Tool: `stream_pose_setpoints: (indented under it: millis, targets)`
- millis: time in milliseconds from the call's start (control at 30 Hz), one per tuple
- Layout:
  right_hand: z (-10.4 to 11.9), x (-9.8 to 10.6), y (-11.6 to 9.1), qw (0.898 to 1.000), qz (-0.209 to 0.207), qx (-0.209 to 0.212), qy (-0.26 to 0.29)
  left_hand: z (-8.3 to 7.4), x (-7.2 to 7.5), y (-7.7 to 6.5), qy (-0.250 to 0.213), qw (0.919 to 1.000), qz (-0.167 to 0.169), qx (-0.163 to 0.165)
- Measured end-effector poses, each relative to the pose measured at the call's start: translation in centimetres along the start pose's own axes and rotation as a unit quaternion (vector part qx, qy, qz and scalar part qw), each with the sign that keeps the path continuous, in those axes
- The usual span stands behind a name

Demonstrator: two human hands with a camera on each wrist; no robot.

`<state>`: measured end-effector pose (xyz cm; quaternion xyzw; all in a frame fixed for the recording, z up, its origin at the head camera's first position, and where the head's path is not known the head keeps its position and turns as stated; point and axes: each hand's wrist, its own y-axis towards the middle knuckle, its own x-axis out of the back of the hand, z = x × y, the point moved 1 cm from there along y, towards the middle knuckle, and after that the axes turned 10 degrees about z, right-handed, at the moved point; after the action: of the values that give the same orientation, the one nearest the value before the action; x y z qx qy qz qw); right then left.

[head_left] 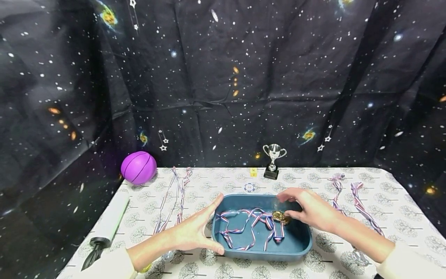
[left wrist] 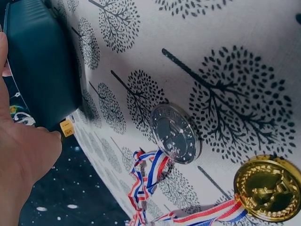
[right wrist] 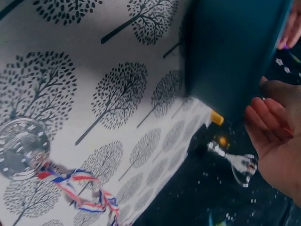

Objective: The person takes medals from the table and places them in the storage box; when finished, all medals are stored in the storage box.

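A blue-green bin sits on the table and holds several striped ribbons with gold medals at its right part. At the bin's left end my left hand is spread wide, thumb at the front rim and a finger at the back left corner. Over the bin's right side is my right hand, its fingers loosely bent and apart from the thumb close to the gold medals. In the left wrist view, a silver medal and a gold medal lie on the cloth. Another silver medal lies right of the bin.
Behind the bin stand a silver trophy, a yellow letter block and a poker chip. A purple ball and a white cylinder with black end are at left. Ribbons lie at right. A dark curtain hangs behind.
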<state>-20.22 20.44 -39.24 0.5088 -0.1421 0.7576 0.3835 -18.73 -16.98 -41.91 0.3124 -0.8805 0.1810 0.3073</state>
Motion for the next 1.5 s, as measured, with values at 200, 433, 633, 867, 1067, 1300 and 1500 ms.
stream_pose_setpoints:
  millis: [200,433,633,867,1067,1300,1500]
  targets:
    - [-0.4,1.1,-1.9,0.999,-0.037,-0.030,0.015,0.4,1.1,-1.1,0.002,0.9997,-0.018,0.013]
    - [-1.3,1.1,-4.5,0.997,-0.008,-0.057,0.056,1.9,3.5,-4.1,0.037,0.9982,-0.045,0.012]
    - [-1.9,0.0,-6.2,0.994,0.021,-0.042,0.099,4.0,4.7,-6.9,0.058,0.9969,-0.050,-0.019]
    - [-2.2,-1.5,-6.9,0.992,0.015,-0.028,0.119,6.0,4.5,-9.4,0.082,0.9946,-0.049,-0.039]
    - [-2.2,-2.3,-7.0,0.993,0.008,-0.021,0.114,6.8,4.1,-11.0,0.108,0.9933,-0.029,-0.030]
    - [-2.1,-2.8,-7.1,0.995,-0.004,-0.018,0.096,7.6,3.8,-12.2,0.169,0.9853,-0.022,-0.014]
    - [-2.0,-3.1,-7.0,0.994,-0.009,-0.024,0.110,7.8,3.7,-12.6,0.236,0.9703,-0.030,-0.043]
